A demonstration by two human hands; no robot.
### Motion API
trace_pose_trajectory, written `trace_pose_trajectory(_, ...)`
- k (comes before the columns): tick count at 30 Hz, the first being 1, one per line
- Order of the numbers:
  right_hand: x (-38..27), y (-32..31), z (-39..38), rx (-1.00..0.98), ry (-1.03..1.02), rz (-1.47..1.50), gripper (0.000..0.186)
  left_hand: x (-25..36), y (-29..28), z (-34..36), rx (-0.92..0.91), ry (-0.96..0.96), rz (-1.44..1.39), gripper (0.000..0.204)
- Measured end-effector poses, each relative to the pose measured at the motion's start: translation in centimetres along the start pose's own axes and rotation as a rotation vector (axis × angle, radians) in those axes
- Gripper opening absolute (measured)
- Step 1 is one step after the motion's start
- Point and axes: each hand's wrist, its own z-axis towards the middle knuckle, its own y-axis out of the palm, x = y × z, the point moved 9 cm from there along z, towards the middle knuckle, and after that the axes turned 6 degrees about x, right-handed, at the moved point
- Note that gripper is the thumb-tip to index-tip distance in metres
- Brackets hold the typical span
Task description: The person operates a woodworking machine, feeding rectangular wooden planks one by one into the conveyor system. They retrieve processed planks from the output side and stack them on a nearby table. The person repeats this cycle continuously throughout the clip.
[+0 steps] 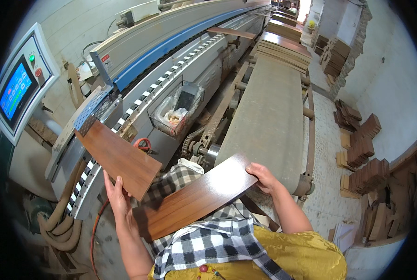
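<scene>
A brown wood-grain board [120, 158] lies slantwise across the feed end of the machine, its near end jutting toward me. My left hand [118, 198] touches that board's near edge, thumb and fingers stretched and apart; part of the fingers is hidden. A second board [199, 198], glossy and of the same brown, is across my lap. Its right end is gripped by my right hand [263, 177], thumb on the top face and fingers at the edge. The second board's left end lies by my left wrist.
A long edge-banding machine [166, 86] runs away on the left, with a control screen [18, 88] and a wire basket [175, 109]. Ahead is a belt conveyor [269, 112] bearing stacked boards [283, 49]. More panel stacks [367, 175] stand on the floor at right.
</scene>
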Motion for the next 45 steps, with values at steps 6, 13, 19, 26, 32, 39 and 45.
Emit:
trace_pose_trajectory(6, 4.3, -0.8, -0.2, 0.011, 0.203, -0.025, 0.035, -0.9, -1.1, 0.4, -0.014, -0.019, 0.008, 0.068)
trace_pose_trajectory(13, 4.9, -2.2, 0.3, 0.065, 0.183, -0.113, 0.041, -1.4, 0.4, 0.5, -0.033, -0.130, -0.001, 0.072)
trace_pose_trajectory(19, 4.4, -1.6, 0.4, 0.045, 0.183, -0.195, 0.046, -2.6, 3.9, 2.5, -0.074, -0.134, -0.015, 0.075)
trace_pose_trajectory(26, 4.6, -1.7, -0.1, 0.006, 0.124, -0.199, 0.045, -4.6, 10.1, 5.1, -0.091, -0.163, 0.025, 0.075)
trace_pose_trajectory(32, 4.2, -1.4, -0.5, -0.039, 0.055, -0.097, 0.040, -5.4, 14.5, 6.7, -0.167, -0.198, 0.040, 0.071)
trace_pose_trajectory(39, 3.8, -2.5, -0.6, 0.028, -0.014, 0.081, 0.044, -3.1, 15.8, -2.4, -0.922, -0.355, 0.060, 0.049)
trace_pose_trajectory(45, -0.3, 3.9, -0.8, 0.032, -0.102, 0.226, 0.048, -7.0, 9.4, -12.7, -1.244, -0.507, 0.409, 0.044)
